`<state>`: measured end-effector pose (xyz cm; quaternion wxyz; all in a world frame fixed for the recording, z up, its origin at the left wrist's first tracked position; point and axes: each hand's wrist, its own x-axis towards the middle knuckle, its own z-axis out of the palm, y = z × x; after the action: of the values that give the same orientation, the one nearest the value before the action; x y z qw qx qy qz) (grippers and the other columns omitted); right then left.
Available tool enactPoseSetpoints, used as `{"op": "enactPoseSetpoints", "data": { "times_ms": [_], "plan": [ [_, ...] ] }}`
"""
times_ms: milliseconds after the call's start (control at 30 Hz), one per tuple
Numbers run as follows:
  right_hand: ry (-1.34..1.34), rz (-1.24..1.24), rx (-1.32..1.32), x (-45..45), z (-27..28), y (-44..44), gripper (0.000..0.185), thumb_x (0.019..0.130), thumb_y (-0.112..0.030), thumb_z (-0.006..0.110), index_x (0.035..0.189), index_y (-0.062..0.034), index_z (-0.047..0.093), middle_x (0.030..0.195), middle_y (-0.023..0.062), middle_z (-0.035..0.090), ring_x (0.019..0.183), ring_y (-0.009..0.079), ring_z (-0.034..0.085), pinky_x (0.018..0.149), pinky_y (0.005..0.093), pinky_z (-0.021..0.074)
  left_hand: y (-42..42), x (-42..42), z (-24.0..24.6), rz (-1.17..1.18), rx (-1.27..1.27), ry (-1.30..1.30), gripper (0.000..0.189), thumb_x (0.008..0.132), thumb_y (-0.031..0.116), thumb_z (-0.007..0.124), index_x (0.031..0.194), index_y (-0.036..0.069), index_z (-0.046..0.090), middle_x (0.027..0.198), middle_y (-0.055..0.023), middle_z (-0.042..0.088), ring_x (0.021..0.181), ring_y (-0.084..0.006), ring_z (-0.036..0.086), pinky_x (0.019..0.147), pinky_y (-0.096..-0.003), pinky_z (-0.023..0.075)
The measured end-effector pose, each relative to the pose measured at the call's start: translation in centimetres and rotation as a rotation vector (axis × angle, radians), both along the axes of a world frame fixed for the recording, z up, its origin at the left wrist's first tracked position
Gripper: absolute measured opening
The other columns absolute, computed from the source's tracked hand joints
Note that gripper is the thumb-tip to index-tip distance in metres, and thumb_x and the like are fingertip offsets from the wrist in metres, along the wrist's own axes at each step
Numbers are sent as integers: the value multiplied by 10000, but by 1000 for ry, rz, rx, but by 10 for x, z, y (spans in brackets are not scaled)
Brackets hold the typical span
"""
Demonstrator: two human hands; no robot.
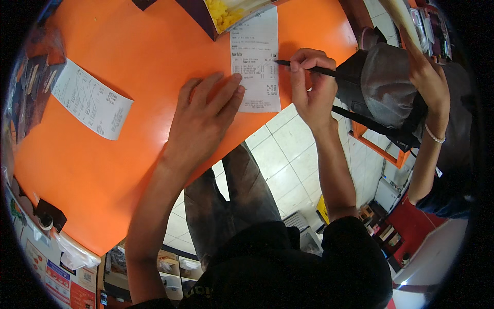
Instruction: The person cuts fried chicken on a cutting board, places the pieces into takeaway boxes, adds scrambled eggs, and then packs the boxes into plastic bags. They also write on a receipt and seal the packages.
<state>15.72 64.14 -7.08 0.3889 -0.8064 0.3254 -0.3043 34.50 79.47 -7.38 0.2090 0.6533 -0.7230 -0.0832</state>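
A printed paper receipt [256, 92] lies on the orange table [154, 46], its top end by a box [213, 28] of yellow food [222, 14]. My left hand [206, 112] rests flat on the table, fingertips on the receipt's left edge, holding nothing. A black pen [318, 70] is gripped in my right hand [314, 85], its tip at the receipt's right edge. Faint pen strokes cross the print. Further left, a second receipt [92, 102] with slanting pen lines curls up at its near end.
Dark printed boxes [36, 87] stand at the table's left. At the right, another person's arm [434, 100] with a beaded bracelet reaches past a black backpack [389, 85]. A black tape dispenser or similar item [50, 218] sits at the lower-left table edge.
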Motion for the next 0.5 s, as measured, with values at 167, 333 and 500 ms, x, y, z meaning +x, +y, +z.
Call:
{"op": "enactPoseSetpoints", "data": {
  "times_ms": [167,333,500],
  "plan": [
    [33,334,-157,-3,4,4,282,905,105,593,1063,-39,409,1032,189,591,854,157,625,710,252,535,0,-1,0,-7,8,-11,387,792,92,722,1176,60,686,1398,-43,574,1249,-279,501,1059,-474,384],
    [1,28,-91,-3,5,4,277,912,107,591,1073,-32,413,1038,180,581,888,169,621,753,296,545,0,0,-1,-13,12,-2,383,791,86,721,1172,56,687,1404,-52,562,1240,-281,499,1049,-474,389],
    [-98,150,-49,9,-2,18,260,878,76,647,1040,-28,473,1008,155,594,940,229,616,810,335,518,-1,2,-2,-3,13,63,377,789,84,724,1163,52,689,1378,-71,563,1229,-280,503,1033,-477,398]
  ]
}}
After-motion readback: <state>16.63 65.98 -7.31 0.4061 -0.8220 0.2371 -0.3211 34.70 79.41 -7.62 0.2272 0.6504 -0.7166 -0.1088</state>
